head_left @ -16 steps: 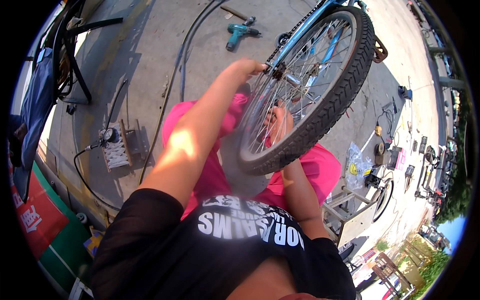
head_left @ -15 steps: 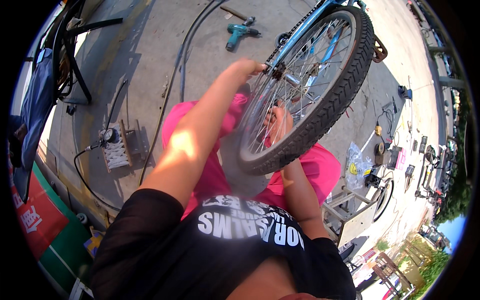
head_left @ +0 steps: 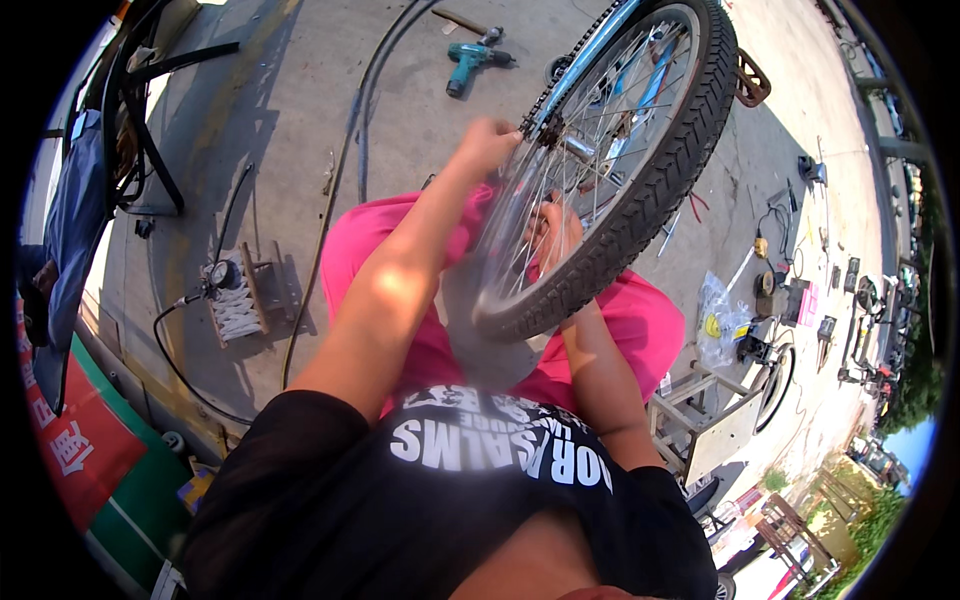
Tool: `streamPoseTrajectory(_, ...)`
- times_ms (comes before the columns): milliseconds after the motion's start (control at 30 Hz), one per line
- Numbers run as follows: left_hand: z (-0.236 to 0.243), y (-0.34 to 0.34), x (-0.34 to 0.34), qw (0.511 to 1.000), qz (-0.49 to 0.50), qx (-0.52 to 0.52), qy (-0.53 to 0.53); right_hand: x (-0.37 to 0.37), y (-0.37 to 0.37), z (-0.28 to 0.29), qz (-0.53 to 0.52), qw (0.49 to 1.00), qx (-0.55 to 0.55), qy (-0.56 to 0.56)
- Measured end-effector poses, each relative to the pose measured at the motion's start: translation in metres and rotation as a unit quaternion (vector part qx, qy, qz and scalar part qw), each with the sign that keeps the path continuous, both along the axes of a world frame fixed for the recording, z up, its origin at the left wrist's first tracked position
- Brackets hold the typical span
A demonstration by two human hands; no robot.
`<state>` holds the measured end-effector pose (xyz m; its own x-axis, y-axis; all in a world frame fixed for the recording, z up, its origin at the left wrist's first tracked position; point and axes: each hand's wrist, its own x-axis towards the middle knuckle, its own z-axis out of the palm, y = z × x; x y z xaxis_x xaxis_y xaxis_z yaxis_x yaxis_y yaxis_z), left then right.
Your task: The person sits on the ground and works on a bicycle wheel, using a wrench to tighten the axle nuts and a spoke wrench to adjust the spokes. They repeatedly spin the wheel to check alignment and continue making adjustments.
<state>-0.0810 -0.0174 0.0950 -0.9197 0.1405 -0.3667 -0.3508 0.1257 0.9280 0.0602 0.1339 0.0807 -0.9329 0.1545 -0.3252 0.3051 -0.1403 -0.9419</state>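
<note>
A blue bicycle [head_left: 580, 60] tilts in front of me with its rear wheel and knobby black tyre [head_left: 690, 130] toward me; the wheel's lower part is blurred. My left hand [head_left: 490, 145] is closed at the rear hub [head_left: 548, 133], its fingers pinched on the axle end beside the chain and sprockets. My right hand [head_left: 555, 225] reaches up behind the spokes from below, fingers curled; what it holds is hidden by the blurred spokes and rim. My knees, in pink trousers [head_left: 640, 340], flank the wheel.
Cordless drill [head_left: 465, 65], hammer [head_left: 470, 25] and hoses lie ahead. A gauged pump [head_left: 220, 275] and dark folding chair [head_left: 140, 120] are left. Right are a plastic bag [head_left: 720, 325], metal stool [head_left: 705, 420], scattered tools and bike parts [head_left: 865, 300].
The bicycle and wheel have shifted slightly up and left in view, and my left hand slightly left with them. The wheel's lower rim and spokes look more smeared by motion.
</note>
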Motion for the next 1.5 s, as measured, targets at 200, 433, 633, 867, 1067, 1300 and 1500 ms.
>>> streamPoseTrajectory(200,-0.008,0.001,0.012,0.985,-0.038,-0.128,0.114,0.001,0.011,-0.037,0.073,0.972,0.181,0.135)
streamPoseTrajectory(433,-0.003,0.006,0.019,0.944,0.036,-0.228,0.235,-0.006,-0.002,-0.02,0.04,0.982,0.1,0.154)
streamPoseTrajectory(633,0.003,0.007,0.018,0.965,0.046,-0.114,0.233,-0.005,-0.014,0.005,-0.052,0.996,-0.031,0.058)
streamPoseTrajectory(867,-0.002,0.011,0.017,0.95,0.082,-0.079,0.291,-0.002,-0.005,-0.002,0.021,0.99,0.109,0.088)
streamPoseTrajectory(1067,-0.028,0.015,0.031,0.949,0.05,-0.191,0.244,-0.005,0.0,-0.002,0.057,0.997,0.03,0.05)
streamPoseTrajectory(1300,0.025,0.029,0.047,0.932,0.067,-0.197,0.298,-0.005,-0.005,0.019,0.048,0.999,0.006,0.019)
streamPoseTrajectory(1500,0.024,0.036,0.049,0.901,0.006,-0.247,0.357,-0.007,-0.004,-0.005,0.049,0.977,0.135,0.155)
